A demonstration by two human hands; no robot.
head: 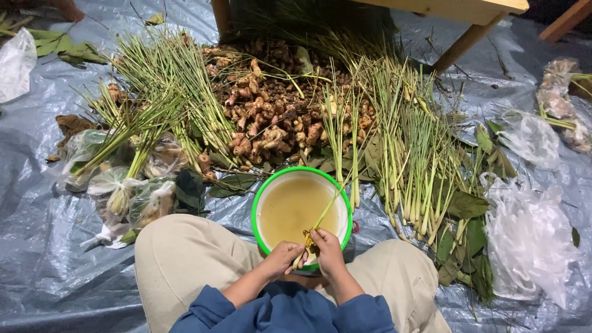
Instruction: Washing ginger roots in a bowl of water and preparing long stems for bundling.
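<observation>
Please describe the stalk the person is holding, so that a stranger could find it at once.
Find the green-rimmed bowl of cloudy water before the seated person's knees. Above its near edge, left hand and right hand hold one lemongrass stalk. Unlike the heaped stalks, it slants alone across the bowl.

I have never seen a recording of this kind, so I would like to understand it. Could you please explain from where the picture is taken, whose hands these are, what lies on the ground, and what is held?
There is one picture only, from a camera worn on the person's head, looking down. So you see their own knees and two bare hands. The left hand and the right hand together hold a lemongrass stalk at its root end, over a green-rimmed basin of cloudy yellowish water. Everything lies on a grey plastic sheet. Behind the basin are a pile of ginger-like roots, bundles of lemongrass, green leaves and, at both sides, clear plastic bags. Some bags on the left are already filled.
</observation>
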